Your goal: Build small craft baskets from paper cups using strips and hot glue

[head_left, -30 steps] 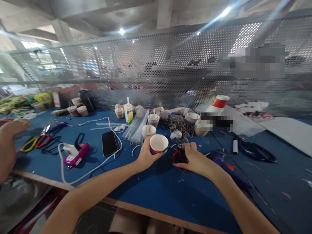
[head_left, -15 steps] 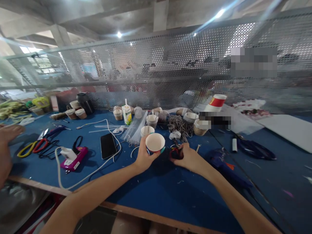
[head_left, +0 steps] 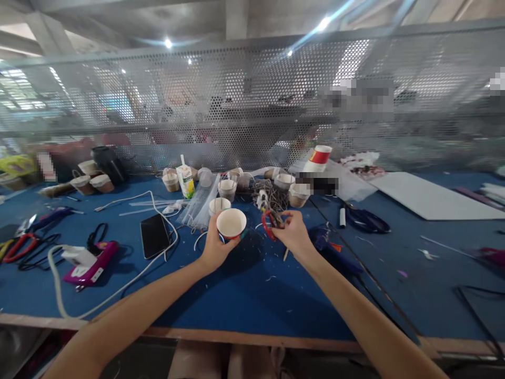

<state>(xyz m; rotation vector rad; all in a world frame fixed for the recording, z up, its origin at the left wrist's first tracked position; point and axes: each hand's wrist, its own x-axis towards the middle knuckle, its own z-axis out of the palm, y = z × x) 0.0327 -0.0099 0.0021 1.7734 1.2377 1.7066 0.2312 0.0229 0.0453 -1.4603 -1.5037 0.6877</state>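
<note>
My left hand (head_left: 215,247) is wrapped around a paper cup (head_left: 231,223), white inside with some red on its outside. The cup's mouth tilts toward me. To its right, my right hand (head_left: 294,234) grips red-handled scissors (head_left: 269,225) above the blue table, their tips pointing away from me. Just beyond them lies a tangle of grey-brown cord (head_left: 278,196). Another cup (head_left: 219,206) stands directly behind the one I hold, and a third cup (head_left: 228,189) is farther back.
A phone (head_left: 154,236), a white cable and a purple power strip (head_left: 91,262) lie to the left. Clear plastic strips (head_left: 200,202) and a drink carton (head_left: 185,180) are behind. On the right are a blue glue gun (head_left: 333,252) and a white board (head_left: 430,195). Perforated metal screens the back.
The camera has turned right, so the table's things sit farther left. My right hand has lifted the scissors off the table, their red handles now showing more. The cup stays in my left hand.
</note>
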